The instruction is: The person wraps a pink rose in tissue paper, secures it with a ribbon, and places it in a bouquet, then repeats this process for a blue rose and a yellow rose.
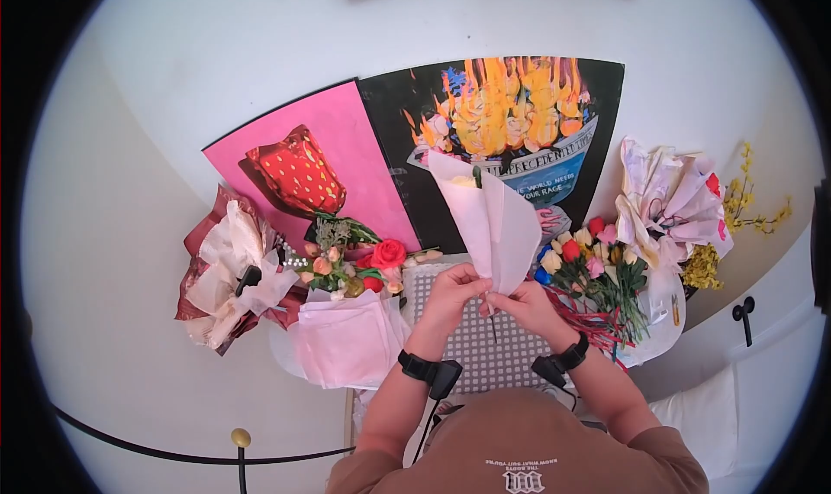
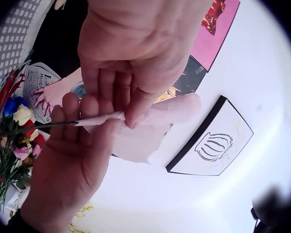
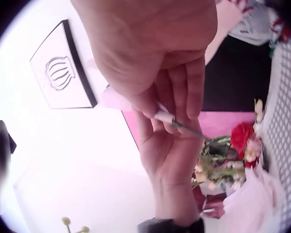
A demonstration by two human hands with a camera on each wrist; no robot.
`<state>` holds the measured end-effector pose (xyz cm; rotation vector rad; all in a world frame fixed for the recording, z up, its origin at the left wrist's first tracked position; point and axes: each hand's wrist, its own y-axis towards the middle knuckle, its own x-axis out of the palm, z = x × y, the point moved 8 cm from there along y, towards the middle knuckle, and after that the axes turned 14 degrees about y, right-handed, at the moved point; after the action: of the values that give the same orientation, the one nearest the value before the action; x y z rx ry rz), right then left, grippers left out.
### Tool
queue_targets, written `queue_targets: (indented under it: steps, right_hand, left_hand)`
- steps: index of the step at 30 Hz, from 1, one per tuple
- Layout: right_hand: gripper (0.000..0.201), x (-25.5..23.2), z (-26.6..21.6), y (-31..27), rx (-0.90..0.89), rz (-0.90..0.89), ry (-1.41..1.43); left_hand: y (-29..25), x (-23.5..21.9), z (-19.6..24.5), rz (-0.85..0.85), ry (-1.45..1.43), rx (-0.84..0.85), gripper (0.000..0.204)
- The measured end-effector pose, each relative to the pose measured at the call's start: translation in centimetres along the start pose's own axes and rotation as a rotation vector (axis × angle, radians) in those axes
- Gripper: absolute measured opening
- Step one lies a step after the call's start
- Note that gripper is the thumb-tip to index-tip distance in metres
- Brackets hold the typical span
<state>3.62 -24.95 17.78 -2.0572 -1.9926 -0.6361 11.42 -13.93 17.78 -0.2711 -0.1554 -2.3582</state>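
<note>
A single cream flower (image 1: pixel 465 181) stands upright inside a cone of pale pink wrapping paper (image 1: pixel 512 234), its bloom mostly hidden by the paper. My left hand (image 1: pixel 450 302) pinches the gathered lower end of the cone between thumb and fingers. From the other side my right hand (image 1: pixel 530 309) grips the same narrow end, with its thumb on the paper. Below both hands the thin dark green stem (image 2: pixel 39 127) sticks out of the twisted paper. In the right wrist view the stem's end (image 3: pixel 190 130) points away from the fingers.
Pink paper sheets (image 1: pixel 346 338) lie stacked at the left, near loose flowers (image 1: pixel 385 253) and a wrapped bouquet (image 1: pixel 229 273). At the right are more loose flowers (image 1: pixel 597 251), red ribbons (image 1: pixel 584 315) and another wrapped bouquet (image 1: pixel 662 200). Two pictures (image 1: pixel 389 191) lean against the wall.
</note>
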Motion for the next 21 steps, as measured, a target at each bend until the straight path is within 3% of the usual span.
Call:
queue_targets:
  steps: [2, 5, 6, 11, 13, 16, 19, 20, 21]
  right_hand:
    - [0.024, -0.6, -2.2, -0.4, -0.001, -0.072, -0.361]
    - [0.034, -3.2, -6.7, 0.6, -0.058, 0.023, -0.063]
    - [0.035, -3.0, -9.3, 0.9, -0.132, 0.091, -0.086]
    - [0.031, -0.9, -12.8, 3.3, -0.158, 0.085, -0.336]
    - [0.029, -1.0, -13.5, 3.2, -0.145, 0.203, -0.747]
    - [0.027, -0.7, -12.6, 3.4, -0.286, 0.217, -0.667]
    - [0.028, -1.7, -11.1, 4.3, -0.341, 0.176, -0.697]
    - [0.028, -1.8, -10.5, 4.2, -0.339, 0.168, -0.697]
    - [0.028, -1.7, -9.9, 4.1, -0.26, 0.159, -0.495]
  left_hand:
    - [-0.4, -0.2, 0.0, 0.053, 0.052, 0.055, 0.011]
    - [-1.1, -1.0, -0.2, 0.094, 0.122, 0.083, 0.009]
    - [-1.3, -1.0, -0.7, 0.081, 0.14, 0.057, 0.008]
    - [-1.8, 0.0, -1.5, 0.061, 0.191, 0.016, 0.006]
    - [-2.1, -0.1, -1.7, 0.105, 0.178, -0.02, 0.006]
    - [-2.3, -1.2, -1.4, 0.227, 0.165, 0.014, 0.005]
    - [-2.6, -2.0, -1.3, 0.3, 0.331, 0.083, 0.006]
    - [-2.8, -2.2, -1.6, 0.309, 0.305, 0.055, 0.006]
    - [-2.9, -2.3, -1.7, 0.315, 0.28, 0.031, 0.007]
